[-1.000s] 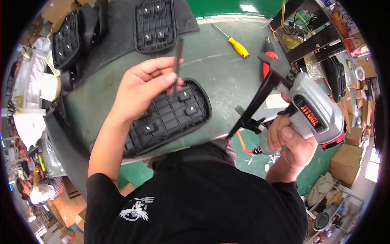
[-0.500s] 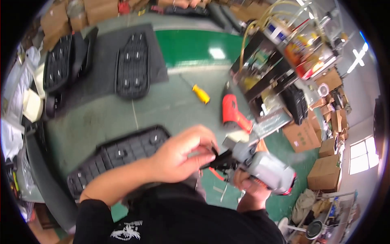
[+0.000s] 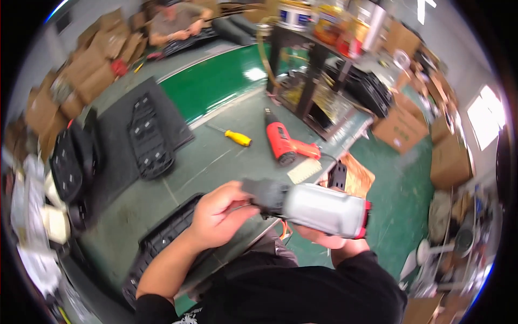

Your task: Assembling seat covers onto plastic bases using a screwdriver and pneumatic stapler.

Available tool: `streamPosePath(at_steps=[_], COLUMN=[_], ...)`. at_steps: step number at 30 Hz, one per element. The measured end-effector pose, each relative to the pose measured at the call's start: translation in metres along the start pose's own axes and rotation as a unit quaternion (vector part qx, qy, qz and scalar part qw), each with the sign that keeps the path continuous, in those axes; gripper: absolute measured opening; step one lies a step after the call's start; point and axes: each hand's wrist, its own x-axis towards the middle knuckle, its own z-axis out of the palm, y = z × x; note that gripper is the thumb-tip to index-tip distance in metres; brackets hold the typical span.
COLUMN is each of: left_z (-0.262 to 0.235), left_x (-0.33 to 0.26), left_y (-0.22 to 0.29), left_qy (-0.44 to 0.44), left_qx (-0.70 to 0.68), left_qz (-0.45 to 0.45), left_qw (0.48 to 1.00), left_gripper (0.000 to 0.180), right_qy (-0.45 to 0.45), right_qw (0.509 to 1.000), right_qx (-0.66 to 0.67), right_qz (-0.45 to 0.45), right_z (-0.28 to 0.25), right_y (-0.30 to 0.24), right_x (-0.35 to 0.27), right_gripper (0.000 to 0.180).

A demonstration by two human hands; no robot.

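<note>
My right hand [image 3: 324, 237] grips a grey power tool [image 3: 326, 208] with a red rear end and a black nose, held level above the table's front edge. The tool's body hides most of those fingers. Close to the nose, my left hand [image 3: 218, 213] has its thumb and fingers pinched together. What lies between them is too blurred to make out. Beneath the left forearm, a long black ribbed plastic panel [image 3: 167, 227] lies on the green table, partly covered by the arm.
A red heat gun [image 3: 280, 141] and a yellow-handled screwdriver [image 3: 237, 137] lie beyond my hands. Another black panel [image 3: 148, 137] rests on a dark mat [image 3: 110, 124]. A metal rack [image 3: 307, 81] stands at the far right, cardboard boxes [image 3: 402, 124] beyond it. A person [image 3: 181, 24] works across the table.
The power tool has swung level, its nose now beside my left fingers. The left hand has shifted left and down. The whole view has turned, bringing the other person into sight.
</note>
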Motion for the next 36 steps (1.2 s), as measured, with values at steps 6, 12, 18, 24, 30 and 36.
streamPosePath(at_steps=[6,12,18,24,30,36], left_z=[0.006,0.011,0.006,0.018,0.034,0.036], left_x=[0.004,0.005,0.006,0.002,0.026,0.013], left_y=[0.006,0.005,0.003,0.013,-0.01,-0.046], left_qy=[0.001,0.015,-0.027,0.015,0.076,0.107], left_qx=[-0.002,-0.096,-0.026,-0.037,0.086,0.091], left_qz=[0.043,0.007,0.019,0.065,0.131,0.097], left_qw=[0.999,0.995,0.999,0.997,0.985,0.985], left_gripper=[0.026,0.024,0.023,0.036,0.033,0.03], right_qy=[0.015,-0.022,-0.018,0.077,0.1,0.043], right_qw=[0.987,0.989,0.996,0.921,0.98,0.954], right_qx=[0.045,-0.042,-0.004,0.231,0.101,0.126], right_qz=[-0.152,-0.137,-0.089,0.303,0.142,0.269], right_z=[-0.007,-0.014,-0.012,0.003,0.015,0.012], right_y=[-0.005,0.006,0.0,-0.026,-0.023,0.024], right_x=[0.019,0.009,0.002,-0.011,0.006,-0.028], right_gripper=[0.063,0.062,0.078,0.057,0.036,0.021])
